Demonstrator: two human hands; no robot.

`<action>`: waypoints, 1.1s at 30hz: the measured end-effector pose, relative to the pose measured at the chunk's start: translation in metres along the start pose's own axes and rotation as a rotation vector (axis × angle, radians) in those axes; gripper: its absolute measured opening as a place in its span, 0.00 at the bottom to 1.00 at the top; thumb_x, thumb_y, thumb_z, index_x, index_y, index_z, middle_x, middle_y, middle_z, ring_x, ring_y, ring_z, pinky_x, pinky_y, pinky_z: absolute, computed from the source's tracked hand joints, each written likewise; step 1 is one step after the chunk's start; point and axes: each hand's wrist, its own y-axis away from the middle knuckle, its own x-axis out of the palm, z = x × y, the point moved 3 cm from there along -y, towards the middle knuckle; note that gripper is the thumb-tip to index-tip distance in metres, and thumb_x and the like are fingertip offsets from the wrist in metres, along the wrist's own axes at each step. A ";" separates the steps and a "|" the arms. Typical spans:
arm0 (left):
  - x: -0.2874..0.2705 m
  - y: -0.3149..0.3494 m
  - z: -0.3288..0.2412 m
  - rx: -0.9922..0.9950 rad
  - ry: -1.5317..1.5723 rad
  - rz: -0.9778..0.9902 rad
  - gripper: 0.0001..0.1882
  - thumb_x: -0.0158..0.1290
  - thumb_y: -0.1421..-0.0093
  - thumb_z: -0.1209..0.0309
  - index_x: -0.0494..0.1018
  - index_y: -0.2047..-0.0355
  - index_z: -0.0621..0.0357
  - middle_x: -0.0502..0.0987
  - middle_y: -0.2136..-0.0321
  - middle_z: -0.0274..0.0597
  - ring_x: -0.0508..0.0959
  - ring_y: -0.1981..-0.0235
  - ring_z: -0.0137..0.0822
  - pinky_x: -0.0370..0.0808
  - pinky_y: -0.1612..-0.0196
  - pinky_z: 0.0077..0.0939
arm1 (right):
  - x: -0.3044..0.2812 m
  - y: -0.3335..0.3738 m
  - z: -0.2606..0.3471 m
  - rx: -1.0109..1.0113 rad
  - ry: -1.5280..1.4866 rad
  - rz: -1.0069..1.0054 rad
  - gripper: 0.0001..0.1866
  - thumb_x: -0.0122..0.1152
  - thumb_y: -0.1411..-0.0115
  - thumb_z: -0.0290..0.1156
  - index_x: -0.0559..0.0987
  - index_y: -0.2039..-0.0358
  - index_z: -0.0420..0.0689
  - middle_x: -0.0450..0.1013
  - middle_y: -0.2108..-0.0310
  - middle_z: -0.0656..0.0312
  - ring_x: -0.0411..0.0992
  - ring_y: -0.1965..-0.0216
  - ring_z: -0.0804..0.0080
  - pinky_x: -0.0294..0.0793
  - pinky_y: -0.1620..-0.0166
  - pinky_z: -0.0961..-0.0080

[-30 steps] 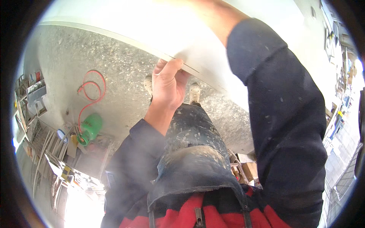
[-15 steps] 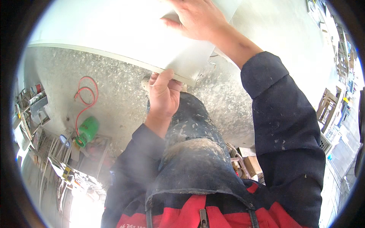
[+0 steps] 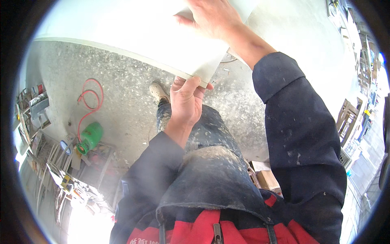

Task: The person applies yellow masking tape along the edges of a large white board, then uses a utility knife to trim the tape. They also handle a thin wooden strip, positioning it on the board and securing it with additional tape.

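one corner of a big white panel [image 3: 134, 34] is pinched by the left hand [image 3: 187, 99], thumb on top and the fingers tucked under the edge. the panel itself is spread across the top of the view (pretty blown out by the light, so not much surface detail can be made out). the right hand [image 3: 215, 18] is splayed over it near the right-hand edge, thumb stuck out; its fingertips are cut off up top, and whether it's pressed down or just held above can't be told. below the panel's long edge, a speckled grey floor [image 3: 122, 69] is shown, with one pale clog [image 3: 156, 90] seen near the left hand. off to the left, a green gas cylinder [image 3: 92, 135] is parked, with a looped red hose [image 3: 101, 97] run to it.
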 end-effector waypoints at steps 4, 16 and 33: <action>0.002 0.000 0.007 -0.044 0.010 0.010 0.11 0.52 0.35 0.82 0.77 0.55 0.58 0.82 0.62 0.39 0.81 0.63 0.33 0.82 0.58 0.38 | 0.000 0.000 -0.003 -0.001 0.012 0.019 0.28 0.68 0.42 0.41 0.75 0.44 0.42 0.66 0.37 0.47 0.61 0.32 0.47 0.60 0.31 0.50; -0.002 0.006 0.025 -0.174 -0.062 -0.059 0.07 0.52 0.35 0.83 0.78 0.61 0.61 0.79 0.70 0.37 0.78 0.70 0.29 0.81 0.59 0.34 | 0.005 -0.003 -0.004 0.021 0.031 0.065 0.30 0.69 0.43 0.41 0.75 0.42 0.43 0.65 0.36 0.49 0.60 0.32 0.48 0.60 0.31 0.49; -0.006 0.032 -0.017 -0.211 -0.306 -0.210 0.23 0.51 0.29 0.73 0.65 0.38 0.72 0.74 0.48 0.50 0.78 0.51 0.39 0.79 0.46 0.38 | 0.003 -0.008 -0.001 0.036 0.062 0.099 0.29 0.69 0.43 0.41 0.74 0.43 0.44 0.66 0.37 0.50 0.61 0.32 0.48 0.61 0.32 0.48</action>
